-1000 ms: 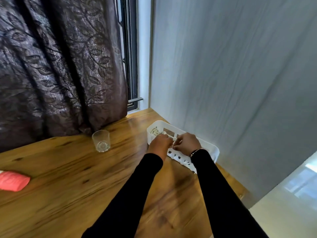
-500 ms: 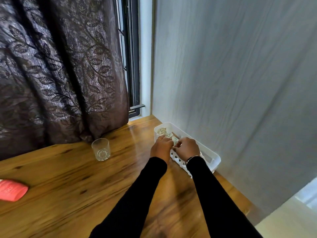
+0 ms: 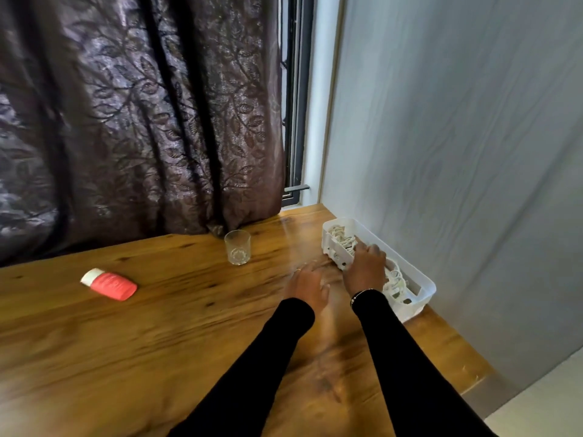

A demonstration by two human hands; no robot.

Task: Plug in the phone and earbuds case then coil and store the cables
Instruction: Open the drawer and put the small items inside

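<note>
Since the earlier frame, the left hand (image 3: 307, 287) has come away from the white basket (image 3: 422, 285) and now hovers over the wooden table (image 3: 157, 342) at centre frame, fingers spread and relaxed, holding nothing; it is blurred. Both black sleeves rise from the bottom edge toward the middle. Just right of the left hand, the right hand (image 3: 364, 268) rests on the near long rim of the basket, fingers curled over its edge; whether they actually grip it cannot be told. White coiled cables (image 3: 342, 239) lie inside the basket, one bundle at its far end and another (image 3: 394, 280) nearer, right of the hand. At left of centre lies a red case (image 3: 110, 283). Farther back stands a clear glass (image 3: 237, 251), then the dark curtain (image 3: 126, 121) at upper left.
</note>
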